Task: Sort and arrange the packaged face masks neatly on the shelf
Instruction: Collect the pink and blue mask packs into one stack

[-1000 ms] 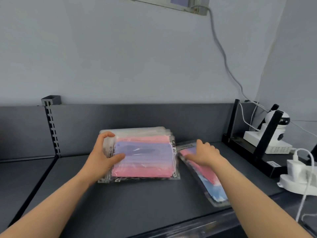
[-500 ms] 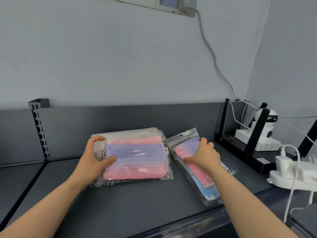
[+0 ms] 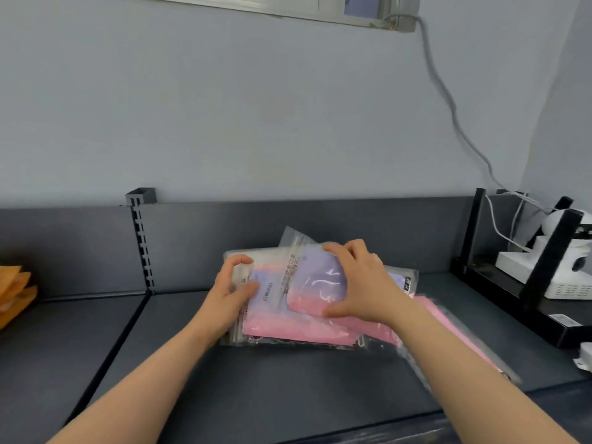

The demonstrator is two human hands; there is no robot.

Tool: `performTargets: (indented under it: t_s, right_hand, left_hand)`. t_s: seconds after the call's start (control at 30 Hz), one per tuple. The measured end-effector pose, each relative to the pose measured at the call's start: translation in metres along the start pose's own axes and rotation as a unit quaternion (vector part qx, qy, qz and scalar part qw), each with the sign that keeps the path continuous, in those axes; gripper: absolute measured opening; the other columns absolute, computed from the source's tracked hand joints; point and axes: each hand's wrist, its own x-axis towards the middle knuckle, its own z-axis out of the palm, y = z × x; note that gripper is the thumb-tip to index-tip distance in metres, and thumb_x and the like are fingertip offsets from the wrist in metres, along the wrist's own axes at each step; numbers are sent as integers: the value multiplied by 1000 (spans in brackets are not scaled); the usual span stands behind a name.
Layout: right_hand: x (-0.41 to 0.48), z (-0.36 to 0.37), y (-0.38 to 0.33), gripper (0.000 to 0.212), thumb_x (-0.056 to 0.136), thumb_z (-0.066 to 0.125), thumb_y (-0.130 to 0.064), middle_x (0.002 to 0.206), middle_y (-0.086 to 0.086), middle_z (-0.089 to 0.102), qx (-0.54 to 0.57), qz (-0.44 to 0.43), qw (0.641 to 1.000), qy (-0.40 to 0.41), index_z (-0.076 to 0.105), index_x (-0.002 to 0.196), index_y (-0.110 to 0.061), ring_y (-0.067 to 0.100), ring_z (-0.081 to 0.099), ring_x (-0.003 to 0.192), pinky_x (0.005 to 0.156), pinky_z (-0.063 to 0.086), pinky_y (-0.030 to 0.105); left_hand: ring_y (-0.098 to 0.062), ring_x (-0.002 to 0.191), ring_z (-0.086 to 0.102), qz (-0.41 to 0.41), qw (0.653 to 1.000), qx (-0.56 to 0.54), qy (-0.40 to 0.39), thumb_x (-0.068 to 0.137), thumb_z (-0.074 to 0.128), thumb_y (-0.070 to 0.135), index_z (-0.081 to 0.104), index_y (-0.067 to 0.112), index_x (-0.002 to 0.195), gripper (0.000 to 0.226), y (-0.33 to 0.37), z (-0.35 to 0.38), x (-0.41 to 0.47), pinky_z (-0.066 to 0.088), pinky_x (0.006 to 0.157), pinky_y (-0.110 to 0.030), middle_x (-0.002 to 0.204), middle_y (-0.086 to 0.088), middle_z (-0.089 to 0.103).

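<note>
Currently, at frame centre: right hand [image 3: 365, 283] grip curls round a tilted mask pack [image 3: 320, 277] over the stack [image 3: 288, 328] on the shelf [image 3: 288, 395]; left hand [image 3: 229, 293] grip pinches the stack's left edge. Likely risk: slick film slides, the pack lands skewed, and the stack fans out toward lower right.

Looks like a small shop or stockroom. Dark metal retail shelf [image 3: 288, 395] with slotted upright [image 3: 142, 248] and back panel [image 3: 352, 222] against a plain wall [image 3: 256, 107]. Sealed mask packs [image 3: 288, 328] are stacked on it, with orange packets [image 3: 14, 293] in the next bay. White security camera [image 3: 552, 221] and cables [image 3: 448, 104] at right.
</note>
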Motion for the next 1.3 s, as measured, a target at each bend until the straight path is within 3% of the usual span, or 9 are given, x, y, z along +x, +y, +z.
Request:
performTargets:
  t_s: [0.07,0.27,0.4,0.5,0.6,0.83,1.0,1.13,1.3]
  right_hand:
    - [5,7,-4,112,50,81,-58,119,-9,23,4,-18,999,-36,21,142,-42,18,35,102,96,39,33]
    - [4,19,-15,107,57,78,-64,134,-7,25,36,-49,997,-45,24,146,-40,20,27,127,109,25,34]
    - [-17,-9,34,90,80,52,-72,154,7,23,79,160,984,-2,24,151,-24,26,23,141,116,22,40]
    - [-44,-18,70,89,85,34,-76,148,18,37,-24,340,937,-74,29,148,-13,35,35,135,108,30,42]
    - [-66,-12,83,93,77,45,-79,143,12,46,-28,409,902,-138,32,143,-16,34,43,129,102,35,43]
    - [-77,-8,85,115,48,82,-63,133,17,41,54,473,874,-95,31,139,-15,27,48,104,80,43,34]
    - [-79,-28,84,86,56,86,-47,120,11,57,94,424,897,85,36,116,-11,29,57,98,73,47,37]
    - [-73,-64,68,91,58,83,-49,115,-1,57,141,325,905,236,37,130,-18,21,57,94,75,50,39]
    - [-63,-72,24,86,49,80,-57,105,-19,52,137,156,960,185,37,122,-39,7,56,87,74,47,29]
  left_hand:
    - [-2,62,57,9,1000,-14,23,94,61,34,49,41,107,19,2,1,-1,47,58,-13,86,6,64]
    - [0,62,57,-2,994,99,40,48,96,41,36,56,103,82,-2,3,0,43,50,-11,93,8,55]
    - [-6,62,51,-2,994,104,40,41,88,54,33,58,104,84,-2,1,0,43,47,-12,94,14,50]
    - [-8,47,45,-12,992,116,43,42,89,54,32,59,105,85,-2,2,1,41,42,-16,92,4,55]
    - [-8,38,44,-14,992,116,49,45,91,48,33,60,103,83,-2,5,1,44,37,-22,93,11,49]
    - [-10,46,48,-15,992,116,54,52,94,38,34,57,104,82,-5,7,0,45,41,-26,96,8,50]
    - [-18,100,54,5,991,113,74,56,95,31,33,47,113,85,-9,7,0,44,69,-25,126,3,41]
    - [-14,111,45,1,991,109,77,59,94,29,33,44,116,85,-6,7,-3,40,80,-27,131,6,36]
    - [-21,117,46,-12,990,121,66,61,93,27,34,45,118,84,1,6,-6,42,90,-35,134,6,34]
